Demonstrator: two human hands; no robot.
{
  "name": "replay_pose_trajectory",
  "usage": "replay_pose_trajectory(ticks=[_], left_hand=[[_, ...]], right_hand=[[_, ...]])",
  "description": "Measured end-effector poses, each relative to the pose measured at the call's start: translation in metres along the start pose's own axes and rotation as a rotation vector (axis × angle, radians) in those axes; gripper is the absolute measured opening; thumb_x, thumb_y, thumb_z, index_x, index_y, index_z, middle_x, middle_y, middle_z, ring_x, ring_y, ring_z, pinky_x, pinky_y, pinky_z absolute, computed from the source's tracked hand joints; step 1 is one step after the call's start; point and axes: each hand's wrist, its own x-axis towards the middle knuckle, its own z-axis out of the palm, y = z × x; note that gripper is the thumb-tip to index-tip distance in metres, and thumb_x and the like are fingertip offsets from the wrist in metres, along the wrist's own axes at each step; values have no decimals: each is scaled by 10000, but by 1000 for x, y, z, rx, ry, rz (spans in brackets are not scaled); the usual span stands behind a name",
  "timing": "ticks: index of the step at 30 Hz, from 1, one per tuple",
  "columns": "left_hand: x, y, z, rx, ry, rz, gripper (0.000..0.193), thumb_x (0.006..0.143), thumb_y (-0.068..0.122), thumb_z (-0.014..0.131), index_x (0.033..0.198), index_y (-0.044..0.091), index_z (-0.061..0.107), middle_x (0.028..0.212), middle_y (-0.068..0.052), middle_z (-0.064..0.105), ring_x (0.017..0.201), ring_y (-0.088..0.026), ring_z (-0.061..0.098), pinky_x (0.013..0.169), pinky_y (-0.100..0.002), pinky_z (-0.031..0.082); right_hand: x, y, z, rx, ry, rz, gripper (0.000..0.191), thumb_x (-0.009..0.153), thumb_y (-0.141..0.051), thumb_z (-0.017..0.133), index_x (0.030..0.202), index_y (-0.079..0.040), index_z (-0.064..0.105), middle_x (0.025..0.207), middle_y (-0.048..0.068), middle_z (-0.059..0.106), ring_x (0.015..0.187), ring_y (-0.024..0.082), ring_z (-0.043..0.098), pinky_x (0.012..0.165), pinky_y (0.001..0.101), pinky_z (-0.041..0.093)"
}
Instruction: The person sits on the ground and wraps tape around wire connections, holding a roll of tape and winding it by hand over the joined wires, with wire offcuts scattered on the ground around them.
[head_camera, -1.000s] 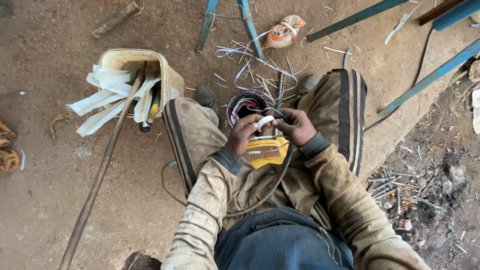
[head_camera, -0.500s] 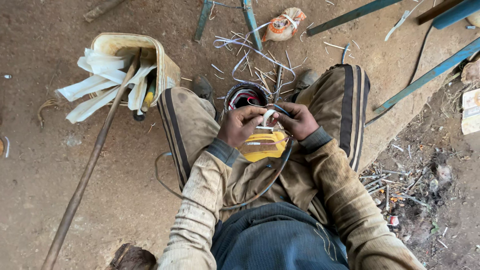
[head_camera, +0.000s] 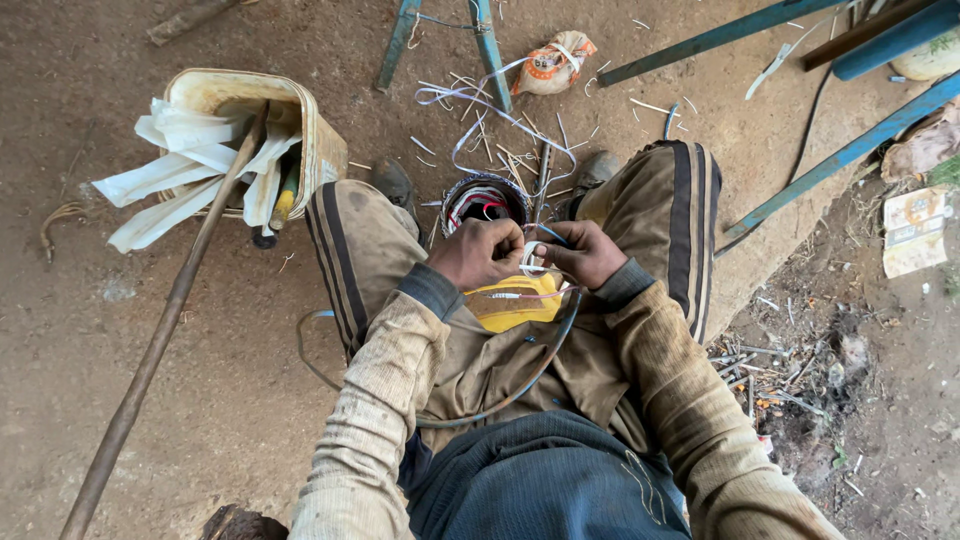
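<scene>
I sit on dirt ground with my knees apart. My left hand (head_camera: 478, 252) and my right hand (head_camera: 582, 252) meet over my lap, both closed on a small loop of white wire (head_camera: 528, 260) with a blue strand sticking up. Under them on my lap lies a yellow object (head_camera: 508, 306). A thin grey cable (head_camera: 520, 385) curves from my hands down across my lap. Just beyond my hands, between my feet, stands a round motor winding (head_camera: 484, 200) with red and white wires inside.
A dented tin bucket (head_camera: 310, 140) with white strips and a yellow-handled tool stands at the left. A long rusty rod (head_camera: 160, 330) leans across it. Blue metal bars (head_camera: 850, 150) lie at the right. Wire scraps (head_camera: 500, 130) and a small tied bag (head_camera: 555, 62) lie ahead.
My hands stay together on the wire, working it slightly. The view has shifted a little; nothing else moved.
</scene>
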Motion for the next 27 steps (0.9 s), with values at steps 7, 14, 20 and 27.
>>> replay_pose_trajectory(ticks=[7,14,20,27], left_hand=[[-3,3,25,84,308,216,160,970,47,665,1073,53,543,824,-138,643,758,-256,711,653,-373,524],[-6,0,-4,-312,52,32,260,917,92,693,1173,47,701,958,-61,766,882,-112,733,783,-275,593],[9,-1,-5,-79,148,118,116,886,121,758,963,35,745,901,-97,764,829,-201,741,763,-338,571],[16,-2,15,89,290,240,73,913,88,700,958,50,657,906,-132,712,838,-326,712,721,-409,552]], right_hand=[[-2,-8,5,307,75,22,334,1000,-142,671,1286,31,669,1027,14,728,876,67,646,757,233,533],[8,-1,7,280,123,28,323,993,-134,675,1271,31,679,1038,25,744,883,74,660,761,244,542],[20,-11,9,158,150,-36,318,947,-152,685,1233,-15,695,994,-18,756,898,71,655,798,260,545],[27,11,2,209,649,35,177,988,-207,631,954,-34,612,763,4,583,615,83,501,522,254,400]])
